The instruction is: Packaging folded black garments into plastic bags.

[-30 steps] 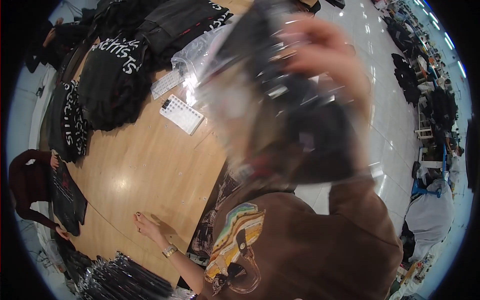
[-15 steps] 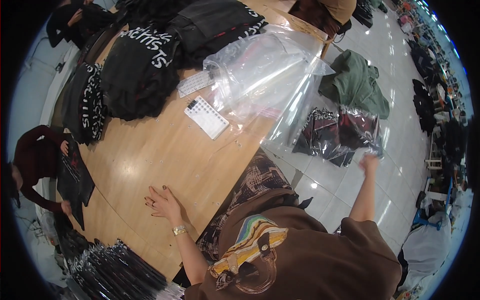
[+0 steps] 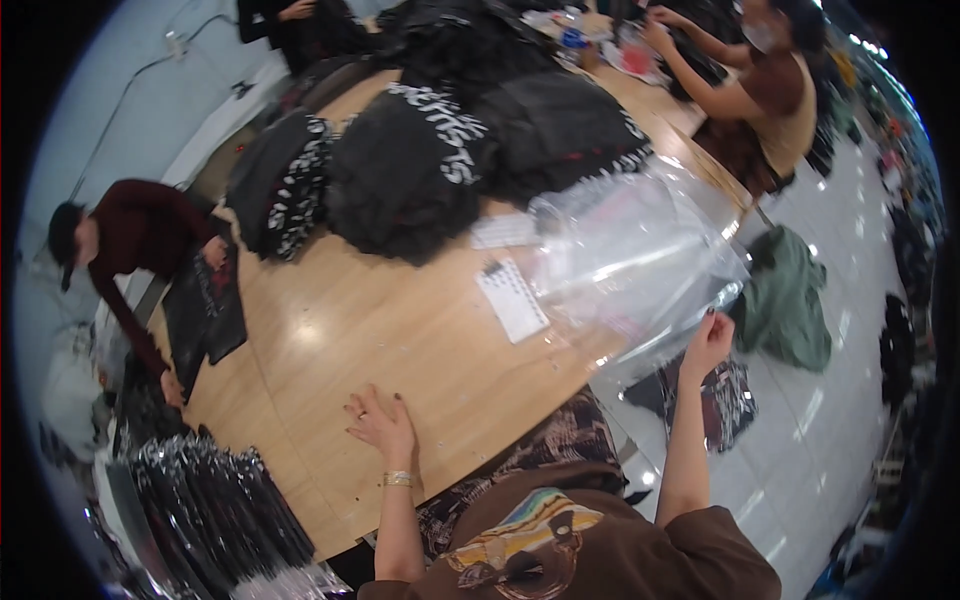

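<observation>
My left hand (image 3: pixel 380 422) lies on the wooden table (image 3: pixel 330 390) with its fingers spread and nothing in it. At the table's right edge, my right hand (image 3: pixel 708 345) has its fingers pinched together at the edge of a pile of clear plastic bags (image 3: pixel 630 260). The fingertips appear to grip a bag's edge, though the thin film is hard to make out. Just left of the bags are a white card with rows of small marks (image 3: pixel 512 300) and a second white sheet (image 3: pixel 503 231). Below my right hand, partly behind the forearm, are dark garments in clear bags (image 3: pixel 738 400).
Piles of black printed garments (image 3: pixel 400 180) stand along the far side. Bagged black garments (image 3: pixel 210 510) are stacked at the near left. Green cloth (image 3: pixel 785 300) lies right of the table. One person (image 3: pixel 150 230) handles a dark garment at left; another person (image 3: pixel 780 110) sits at far right.
My right hand has moved left, from over the bagged garments to the edge of the clear bags. My left hand stays spread on the table. The view has shifted, showing more of the far side.
</observation>
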`<state>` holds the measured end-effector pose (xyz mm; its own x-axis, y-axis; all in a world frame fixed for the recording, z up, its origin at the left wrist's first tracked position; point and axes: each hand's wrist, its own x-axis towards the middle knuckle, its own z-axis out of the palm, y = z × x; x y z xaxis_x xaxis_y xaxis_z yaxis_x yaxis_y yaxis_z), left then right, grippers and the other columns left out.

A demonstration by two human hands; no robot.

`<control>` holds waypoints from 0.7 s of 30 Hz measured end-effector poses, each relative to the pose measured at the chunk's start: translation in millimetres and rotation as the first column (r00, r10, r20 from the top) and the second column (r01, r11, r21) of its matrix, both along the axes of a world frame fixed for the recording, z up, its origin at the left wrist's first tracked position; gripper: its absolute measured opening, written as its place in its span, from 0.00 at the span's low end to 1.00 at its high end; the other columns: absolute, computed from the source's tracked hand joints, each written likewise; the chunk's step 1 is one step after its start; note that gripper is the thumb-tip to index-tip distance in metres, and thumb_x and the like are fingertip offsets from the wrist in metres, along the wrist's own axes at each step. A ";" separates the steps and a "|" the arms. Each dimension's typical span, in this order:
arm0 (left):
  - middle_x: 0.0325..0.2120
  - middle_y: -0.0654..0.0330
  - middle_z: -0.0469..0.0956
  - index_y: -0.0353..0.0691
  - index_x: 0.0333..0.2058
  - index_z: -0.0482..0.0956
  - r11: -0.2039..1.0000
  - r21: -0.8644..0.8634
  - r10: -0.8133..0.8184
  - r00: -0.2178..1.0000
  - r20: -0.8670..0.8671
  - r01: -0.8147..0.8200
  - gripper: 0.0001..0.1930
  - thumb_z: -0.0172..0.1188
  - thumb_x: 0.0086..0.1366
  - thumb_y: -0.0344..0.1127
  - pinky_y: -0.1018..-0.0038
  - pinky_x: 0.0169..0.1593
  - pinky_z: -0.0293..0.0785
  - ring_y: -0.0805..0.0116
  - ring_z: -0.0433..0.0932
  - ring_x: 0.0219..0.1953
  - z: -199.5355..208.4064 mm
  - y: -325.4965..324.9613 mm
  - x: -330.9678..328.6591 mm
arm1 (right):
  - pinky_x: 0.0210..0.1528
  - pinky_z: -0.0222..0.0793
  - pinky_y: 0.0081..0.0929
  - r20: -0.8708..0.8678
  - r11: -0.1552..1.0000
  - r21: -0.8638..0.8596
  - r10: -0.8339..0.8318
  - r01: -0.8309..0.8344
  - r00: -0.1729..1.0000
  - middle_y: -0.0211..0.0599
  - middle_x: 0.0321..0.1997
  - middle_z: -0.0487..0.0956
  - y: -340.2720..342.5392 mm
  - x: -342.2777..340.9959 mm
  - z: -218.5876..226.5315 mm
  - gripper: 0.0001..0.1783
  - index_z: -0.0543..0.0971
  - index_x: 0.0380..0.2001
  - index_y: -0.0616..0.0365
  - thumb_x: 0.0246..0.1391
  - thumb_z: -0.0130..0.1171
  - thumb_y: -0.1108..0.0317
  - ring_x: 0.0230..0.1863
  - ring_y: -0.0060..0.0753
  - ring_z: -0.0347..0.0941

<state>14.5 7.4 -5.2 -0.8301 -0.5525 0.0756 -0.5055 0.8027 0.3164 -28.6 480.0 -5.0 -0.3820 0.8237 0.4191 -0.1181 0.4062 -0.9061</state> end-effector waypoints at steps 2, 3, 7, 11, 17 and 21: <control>0.59 0.43 0.51 0.46 0.56 0.61 1.000 0.002 0.010 1.000 -0.019 -0.009 0.29 0.54 0.57 0.48 0.43 0.60 0.30 0.47 0.42 0.64 2.6 2.7 0.2 | 0.30 0.62 0.14 -0.132 0.977 0.059 0.213 -0.207 0.968 0.27 0.26 0.70 -52.4 -64.2 63.4 0.03 0.71 0.29 0.62 0.55 0.51 0.74 0.26 0.16 0.64; 0.59 0.44 0.51 0.46 0.56 0.62 1.000 -0.005 0.019 1.000 -0.012 -0.019 0.29 0.54 0.57 0.48 0.43 0.60 0.31 0.48 0.42 0.64 6.5 4.7 0.8 | 0.28 0.62 0.13 -0.167 0.913 -0.017 0.400 -0.408 0.901 0.27 0.27 0.71 -81.9 -91.5 89.2 0.02 0.71 0.30 0.61 0.54 0.51 0.74 0.25 0.15 0.64; 0.59 0.45 0.52 0.45 0.55 0.62 1.000 -0.017 -0.006 0.999 -0.037 0.005 0.29 0.54 0.57 0.49 0.44 0.60 0.32 0.50 0.43 0.64 10.0 4.8 1.6 | 0.27 0.72 0.20 -0.272 0.300 -0.488 0.840 -0.820 0.469 0.41 0.28 0.77 -189.2 -194.9 141.8 0.09 0.72 0.38 0.64 0.53 0.50 0.73 0.26 0.29 0.76; 0.59 0.46 0.52 0.45 0.55 0.62 1.000 0.002 0.016 0.999 -0.031 -0.016 0.30 0.54 0.56 0.49 0.44 0.60 0.33 0.49 0.44 0.63 15.9 11.6 -8.3 | 0.30 0.74 0.33 -0.264 -0.040 -0.854 0.893 -0.519 0.365 0.47 0.34 0.73 -279.8 -272.7 105.5 0.19 0.64 0.46 0.67 0.51 0.50 0.71 0.30 0.39 0.75; 0.57 0.47 0.53 0.46 0.56 0.60 0.997 -0.062 0.050 0.999 -0.009 -0.050 0.31 0.53 0.55 0.49 0.43 0.59 0.35 0.49 0.44 0.63 15.3 3.1 -6.1 | 0.26 0.68 0.30 0.001 0.287 -0.852 0.839 -0.439 0.545 0.42 0.34 0.73 -378.7 -276.6 109.0 0.21 0.68 0.40 0.61 0.46 0.59 0.60 0.28 0.36 0.72; 0.58 0.45 0.52 0.46 0.56 0.60 0.999 -0.031 0.011 1.000 -0.018 -0.012 0.31 0.52 0.55 0.51 0.42 0.59 0.32 0.48 0.42 0.63 19.3 7.5 -10.9 | 0.24 0.64 0.28 0.081 0.347 -0.865 0.809 -0.362 0.582 0.35 0.33 0.73 -369.0 -298.2 96.0 0.21 0.73 0.35 0.62 0.42 0.64 0.58 0.31 0.33 0.70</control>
